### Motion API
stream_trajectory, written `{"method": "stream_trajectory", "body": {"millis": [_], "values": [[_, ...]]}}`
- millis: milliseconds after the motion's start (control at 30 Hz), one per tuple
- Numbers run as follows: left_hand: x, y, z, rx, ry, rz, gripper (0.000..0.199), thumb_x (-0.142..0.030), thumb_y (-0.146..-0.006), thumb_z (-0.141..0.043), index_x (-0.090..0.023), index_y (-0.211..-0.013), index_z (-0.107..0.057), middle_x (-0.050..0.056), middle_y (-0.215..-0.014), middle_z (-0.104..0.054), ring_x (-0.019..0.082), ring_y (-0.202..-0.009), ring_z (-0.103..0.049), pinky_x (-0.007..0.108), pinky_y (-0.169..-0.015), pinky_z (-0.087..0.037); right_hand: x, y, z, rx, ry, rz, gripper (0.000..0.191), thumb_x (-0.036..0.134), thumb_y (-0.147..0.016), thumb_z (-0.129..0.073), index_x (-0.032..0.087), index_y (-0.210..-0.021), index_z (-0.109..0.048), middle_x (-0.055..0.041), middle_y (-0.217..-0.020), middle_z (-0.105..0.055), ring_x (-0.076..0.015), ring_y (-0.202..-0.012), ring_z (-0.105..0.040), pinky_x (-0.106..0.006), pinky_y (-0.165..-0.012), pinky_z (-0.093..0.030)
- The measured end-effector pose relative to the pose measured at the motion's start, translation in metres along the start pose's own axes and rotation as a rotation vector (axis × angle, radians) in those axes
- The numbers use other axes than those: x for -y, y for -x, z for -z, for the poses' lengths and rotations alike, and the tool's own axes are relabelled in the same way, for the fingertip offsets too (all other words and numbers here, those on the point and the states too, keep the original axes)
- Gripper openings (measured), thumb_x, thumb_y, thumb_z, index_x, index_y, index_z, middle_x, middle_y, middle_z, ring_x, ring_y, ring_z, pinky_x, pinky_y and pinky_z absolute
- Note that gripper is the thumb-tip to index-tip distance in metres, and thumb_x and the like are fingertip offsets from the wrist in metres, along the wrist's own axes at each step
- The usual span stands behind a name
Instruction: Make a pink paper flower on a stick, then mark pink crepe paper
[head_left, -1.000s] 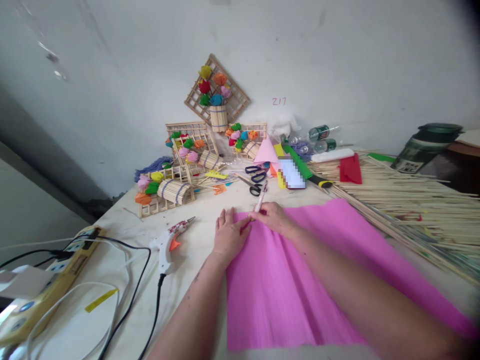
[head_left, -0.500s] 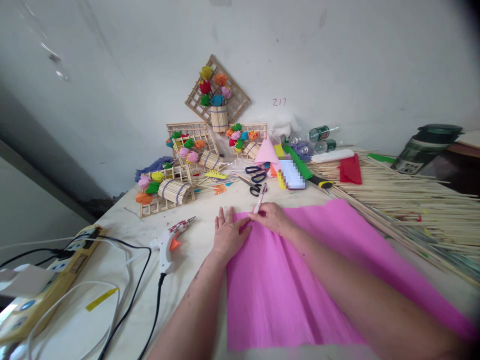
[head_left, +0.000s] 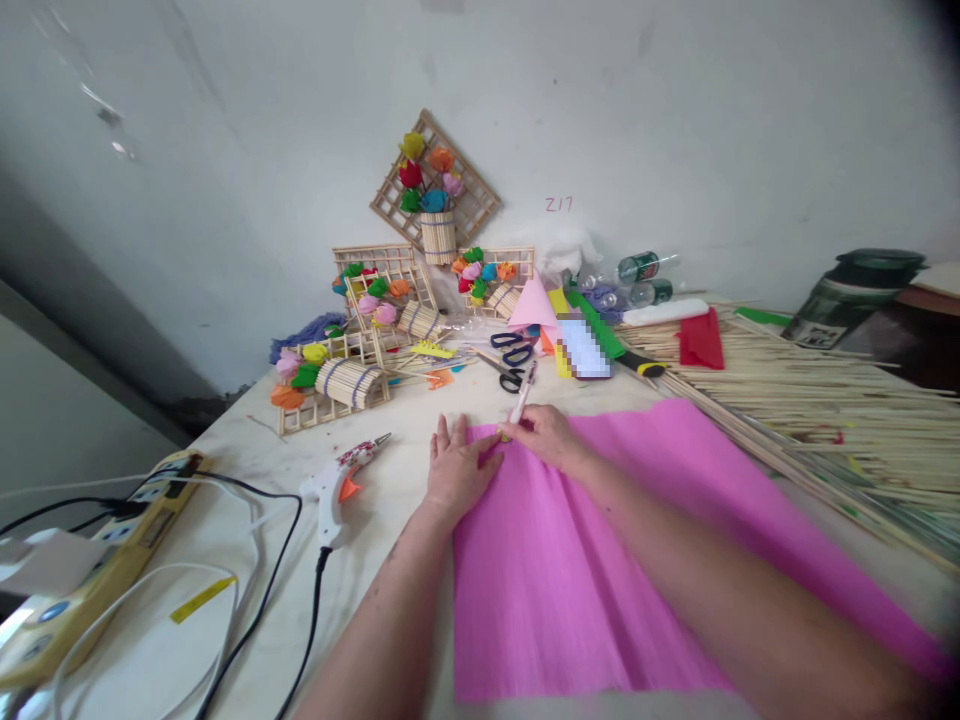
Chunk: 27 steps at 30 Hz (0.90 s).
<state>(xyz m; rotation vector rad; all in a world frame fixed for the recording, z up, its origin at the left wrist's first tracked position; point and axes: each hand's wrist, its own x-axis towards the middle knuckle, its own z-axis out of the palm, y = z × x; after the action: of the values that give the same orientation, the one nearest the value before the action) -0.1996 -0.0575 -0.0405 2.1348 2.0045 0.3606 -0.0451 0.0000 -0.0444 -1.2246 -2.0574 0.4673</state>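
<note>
A large sheet of pink paper lies on the table with a few folds running down it. My left hand rests spread over the sheet's upper left corner, thumb and fingers apart. Pinched in my right hand is a slim pale pen, held upright near the sheet's top edge. Something small and yellowish shows between the two hands, too small to make out. Dark-handled scissors lie just beyond the pen.
Left of my hands are a white glue gun, its cord and a power strip. Stick lattices with paper flowers stand at the back. Many thin sticks, a phone and a dark green flask are to the right.
The pen in my right hand has shifted very slightly. A small yellowish spot now shows by the fingertips. My left hand has stayed in place.
</note>
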Motion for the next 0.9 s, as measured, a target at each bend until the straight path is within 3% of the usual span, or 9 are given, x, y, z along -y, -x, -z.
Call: {"method": "stream_trajectory", "body": {"millis": [133,400,900], "values": [[0.0002,-0.0002,-0.0003,-0.002,0.013,0.001,0.045,-0.055,-0.078,-0.038,-0.037,-0.117,-0.051,0.000,-0.142,-0.024,0.031,-0.131,0.001,0.047,-0.103,-0.012,0.0005,-0.0002,-0.0009,-0.038,-0.005,0.046,0.028,0.041,-0.075,-0.054,0.018,-0.070,-0.069,-0.0052,-0.073,-0.068,-0.0153,-0.067,-0.060,-0.023,-0.065,-0.042],[-0.0001,-0.0022,-0.0012,0.001,0.022,0.036,0.047,-0.056,-0.075,-0.043,-0.036,-0.117,-0.052,0.000,-0.142,-0.024,0.032,-0.131,-0.001,0.048,-0.103,-0.012,-0.0034,-0.0006,-0.0048,0.038,-0.030,-0.019,0.034,0.047,-0.074,-0.053,0.018,-0.074,-0.070,-0.0041,-0.067,-0.068,-0.0151,-0.062,-0.060,-0.022,-0.056,-0.042],[0.0017,-0.0031,-0.0010,-0.010,0.027,0.033,0.047,-0.058,-0.074,-0.044,-0.039,-0.116,-0.051,-0.002,-0.141,-0.027,0.033,-0.131,-0.002,0.050,-0.102,-0.015,-0.0006,-0.0002,-0.0055,0.032,0.033,0.019,0.035,0.049,-0.074,-0.053,0.019,-0.076,-0.070,-0.0055,-0.071,-0.069,-0.0155,-0.065,-0.061,-0.022,-0.059,-0.042]]}}
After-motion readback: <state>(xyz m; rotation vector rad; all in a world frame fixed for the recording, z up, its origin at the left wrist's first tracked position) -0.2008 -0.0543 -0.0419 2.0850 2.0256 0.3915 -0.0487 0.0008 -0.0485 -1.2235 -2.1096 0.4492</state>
